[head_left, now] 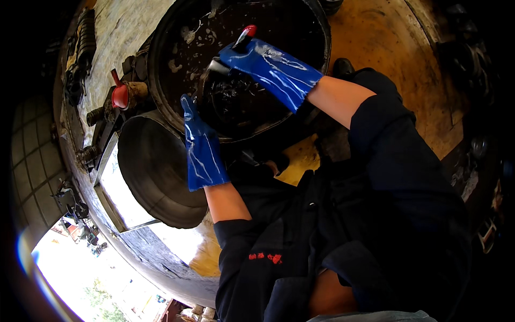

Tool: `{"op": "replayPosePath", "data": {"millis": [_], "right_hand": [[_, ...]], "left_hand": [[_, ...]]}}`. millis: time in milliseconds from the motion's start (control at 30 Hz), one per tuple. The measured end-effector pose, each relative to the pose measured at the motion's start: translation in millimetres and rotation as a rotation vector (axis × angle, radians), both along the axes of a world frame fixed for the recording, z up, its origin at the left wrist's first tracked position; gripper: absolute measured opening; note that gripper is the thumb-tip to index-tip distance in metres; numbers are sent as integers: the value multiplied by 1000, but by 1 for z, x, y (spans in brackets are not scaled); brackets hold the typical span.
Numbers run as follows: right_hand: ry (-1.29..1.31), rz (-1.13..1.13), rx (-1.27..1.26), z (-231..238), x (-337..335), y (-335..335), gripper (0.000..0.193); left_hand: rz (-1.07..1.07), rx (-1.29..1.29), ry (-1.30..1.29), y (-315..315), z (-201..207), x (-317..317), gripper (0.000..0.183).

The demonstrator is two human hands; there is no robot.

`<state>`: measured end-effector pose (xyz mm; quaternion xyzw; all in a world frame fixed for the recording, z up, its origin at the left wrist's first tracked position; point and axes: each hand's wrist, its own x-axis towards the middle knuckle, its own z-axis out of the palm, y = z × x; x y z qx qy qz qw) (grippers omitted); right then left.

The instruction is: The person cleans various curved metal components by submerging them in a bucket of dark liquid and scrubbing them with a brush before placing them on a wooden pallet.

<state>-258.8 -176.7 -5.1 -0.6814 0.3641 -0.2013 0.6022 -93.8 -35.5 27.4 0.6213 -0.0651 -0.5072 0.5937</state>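
Observation:
A wide round black basin (pixel 161 91) takes up the top middle, with wet, foamy patches on its dark inside. In it a dark round part (pixel 236 110) shows, its exact shape lost in shadow. My right hand (pixel 244 56), in a long blue rubber glove streaked with white, is closed around a red-tipped hand tool (pixel 250 30) over the basin; a pale flat end pokes out below the fingers, and its kind is unclear. My left hand (pixel 197 126), gloved likewise, lies at the basin's near left rim with fingers stretched out; whether it touches the round part is hard to see.
Left of the basin stands an empty-looking grey round drum (pixel 155 172). A red funnel-shaped thing (pixel 120 95) sits beyond it near dark metal parts (pixel 95 115). The floor (pixel 397 70) at right is stained yellow-brown. A black shoe (pixel 343 67) shows beside the basin.

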Motion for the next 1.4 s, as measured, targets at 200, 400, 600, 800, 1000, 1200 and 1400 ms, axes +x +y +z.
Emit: {"op": "replayPosePath", "data": {"millis": [200,400,600,800,1000,1200,1400], "right_hand": [[54,-468,413,-43,-23,-8,26],[-9,-497,329,-66,-35,7,31],[123,-403,396,-53,-33,9,26],[-101,-441,522,-43,-56,4,23],[-30,-323,364,1,-98,-15,38],[34,-328,199,36,-92,-24,34],[-150,147,-284,64,-49,11,24]], "left_hand": [[-155,-55,-70,-10,-26,28,57],[-584,131,-179,-44,-9,47,46],[-1208,522,-437,-132,8,38,50],[-1110,658,-493,-138,4,-4,45],[-777,162,-580,-54,27,-21,52],[-519,-78,-573,9,-10,-24,57],[-458,44,-460,14,-35,7,54]]}}
